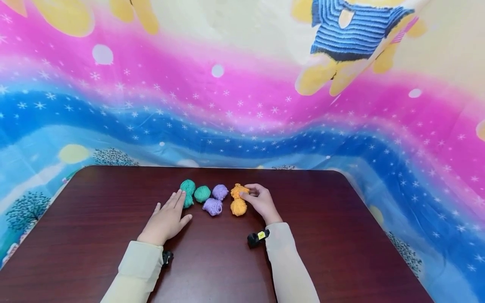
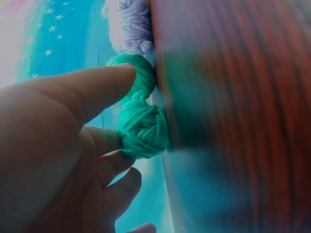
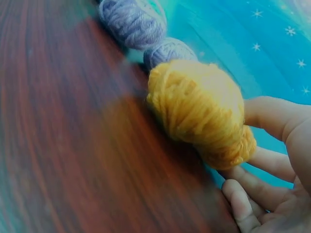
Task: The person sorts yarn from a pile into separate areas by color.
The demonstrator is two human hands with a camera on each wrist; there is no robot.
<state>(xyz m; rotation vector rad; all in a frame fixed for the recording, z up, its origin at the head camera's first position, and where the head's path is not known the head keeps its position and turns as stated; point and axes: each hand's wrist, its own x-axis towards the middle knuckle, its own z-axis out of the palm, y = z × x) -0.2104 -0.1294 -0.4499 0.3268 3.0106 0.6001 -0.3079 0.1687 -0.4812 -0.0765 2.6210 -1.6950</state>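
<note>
Small balls of yarn sit in a cluster near the table's far side. My left hand (image 1: 165, 220) lies with fingers extended, fingertips against the left pair of green yarn balls (image 1: 187, 186); a near green ball (image 2: 143, 128) shows by those fingers in the left wrist view. Another green ball (image 1: 202, 194) is just right of that pair. Two purple yarn balls (image 1: 212, 206) are in the middle. On the right, my right hand (image 1: 262, 203) pinches the farther orange yarn ball (image 1: 238, 190) between thumb and fingers. A nearer orange ball (image 3: 194, 99) sits right in front of it.
The dark reddish-brown wooden table (image 1: 212, 269) has rounded far corners. Behind it hangs a colourful cloth backdrop (image 1: 242, 105) with snowflakes and cartoon figures. A black wrist camera (image 1: 257, 238) is at the right cuff, another (image 1: 167, 257) at the left.
</note>
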